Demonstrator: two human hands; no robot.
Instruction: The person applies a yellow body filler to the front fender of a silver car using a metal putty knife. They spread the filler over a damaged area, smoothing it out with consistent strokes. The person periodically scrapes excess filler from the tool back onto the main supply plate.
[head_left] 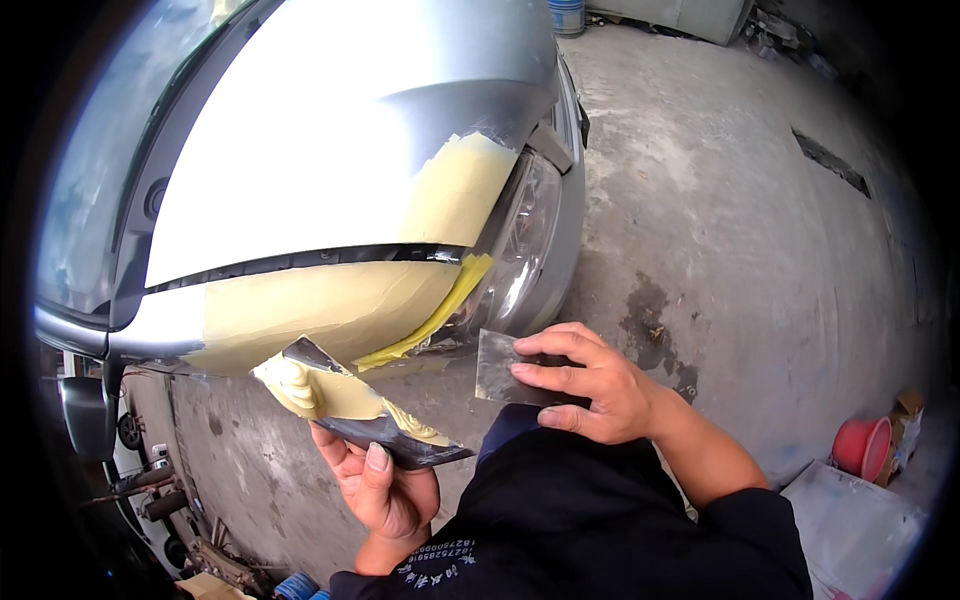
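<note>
The left hand point(385, 490) gripped a putty-loaded mixing board point(350, 400); the right hand point(590, 385) pinched a metal spreader point(497, 365) near the silver car's filler-coated fender point(320, 310).

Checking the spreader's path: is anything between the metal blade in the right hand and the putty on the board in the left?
Nothing visible: only open air separates the blade in the right hand from the putty on the left hand's board.

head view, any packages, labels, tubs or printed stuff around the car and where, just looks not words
Round tub: top edge, beyond the silver car's nose, white with a blue band.
Cardboard box: right edge on the concrete, brown, flaps open, beside a red bucket.
Printed patch: bottom centre on the dark garment, small white characters.
No screens or signs.
</note>
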